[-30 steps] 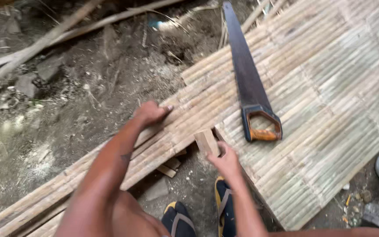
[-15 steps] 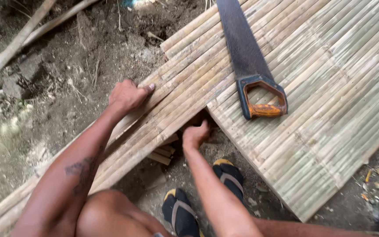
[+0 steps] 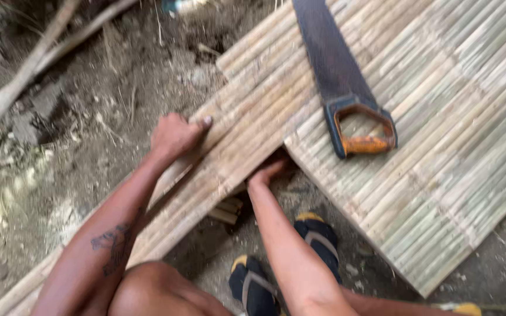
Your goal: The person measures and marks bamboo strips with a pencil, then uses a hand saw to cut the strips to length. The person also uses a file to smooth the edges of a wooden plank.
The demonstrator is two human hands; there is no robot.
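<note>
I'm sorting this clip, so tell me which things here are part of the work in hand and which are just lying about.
In hand:
left hand, gripping the far edge of the bamboo slat strip
right hand, under that strip's near edge

Lying about:
handsaw, resting untouched on the bamboo mat
sticks on the dirt
offcuts under the strip

Counted around the bamboo mat

One bamboo slat mat (image 3: 440, 152), one handsaw (image 3: 341, 76) on it, two hands, two sandals below its edge.
</note>
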